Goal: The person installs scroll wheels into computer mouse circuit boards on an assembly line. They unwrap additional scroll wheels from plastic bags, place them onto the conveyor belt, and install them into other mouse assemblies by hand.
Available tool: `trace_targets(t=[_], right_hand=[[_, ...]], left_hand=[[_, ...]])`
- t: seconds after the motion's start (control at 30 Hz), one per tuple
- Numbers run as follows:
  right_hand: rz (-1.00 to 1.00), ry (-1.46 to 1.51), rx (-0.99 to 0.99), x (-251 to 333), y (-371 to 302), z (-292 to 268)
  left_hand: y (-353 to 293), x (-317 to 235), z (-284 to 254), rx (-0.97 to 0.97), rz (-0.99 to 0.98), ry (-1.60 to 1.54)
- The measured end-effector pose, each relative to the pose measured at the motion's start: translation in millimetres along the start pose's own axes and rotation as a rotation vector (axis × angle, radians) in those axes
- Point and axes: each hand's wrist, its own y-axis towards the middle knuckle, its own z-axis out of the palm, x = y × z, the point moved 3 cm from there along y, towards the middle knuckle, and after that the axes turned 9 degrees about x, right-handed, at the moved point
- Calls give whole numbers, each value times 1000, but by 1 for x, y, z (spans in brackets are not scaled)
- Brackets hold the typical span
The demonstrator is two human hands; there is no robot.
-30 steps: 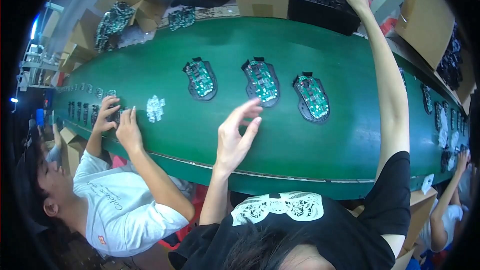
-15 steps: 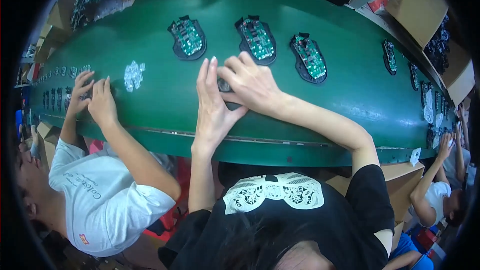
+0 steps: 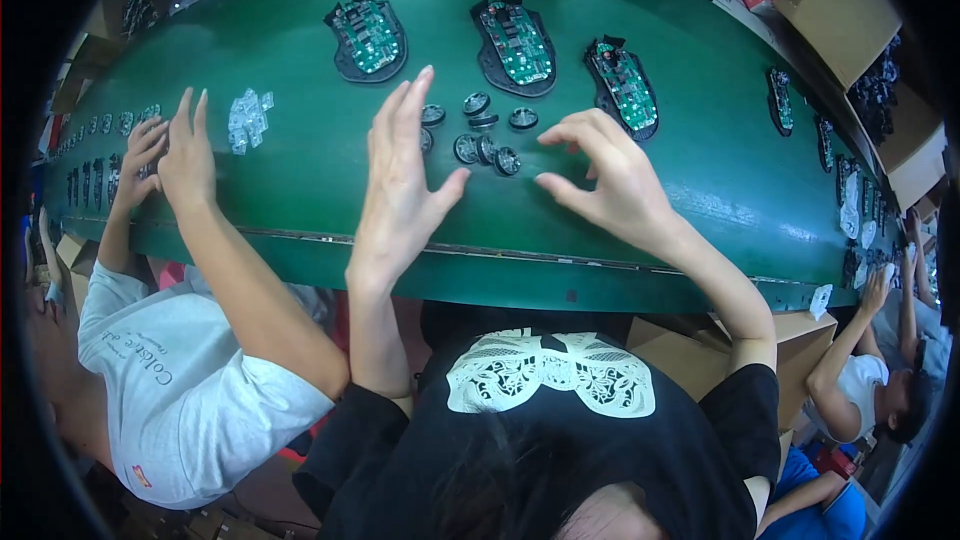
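Several small black scroll wheels [image 3: 487, 148] with pale patterned hubs lie loosely grouped on the green tabletop. My left hand [image 3: 397, 175] stands at their left side, fingers stretched up and thumb apart, partly covering one wheel. On their right, my right hand [image 3: 610, 170] is held with fingers and thumb apart and nothing between them. Beyond the wheels are three black mouse bases with green circuit boards: a left one [image 3: 367, 38], a middle one [image 3: 515, 45], and a right one [image 3: 622, 85] just past my right hand.
Left of me, a co-worker's hands [image 3: 165, 155] are over the table, near a pile of clear plastic pieces [image 3: 248, 120]. More board assemblies [image 3: 780, 102] line the right side. Cardboard boxes [image 3: 835, 15] stand beyond the table's far right edge.
My hands were close together with a dark object between them; now they are apart and empty. The scroll wheels have come into sight spread on the table. The view has shifted slightly.
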Motion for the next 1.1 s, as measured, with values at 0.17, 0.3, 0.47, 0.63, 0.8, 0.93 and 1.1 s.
trace_targets(t=[0.17,0.3,0.47,0.63,0.8,0.93,1.1], right_hand=[[-174,-253,-77,6,17,29],[-170,-298,-39,0,12,28],[-125,92,-83,-13,-15,-35],[284,374,-219,-80,-51,-92],[223,342,-257,-77,-51,-96],[38,82,-198,-75,-35,-83],[-151,-64,-92,-75,-28,-69]], left_hand=[[10,-16,-17,-151,64,57],[29,-33,-7,-151,119,128],[59,-52,31,-84,287,267],[96,-68,94,139,428,489],[94,-67,111,224,424,413],[62,-81,111,310,391,329],[46,-84,108,368,354,284]])
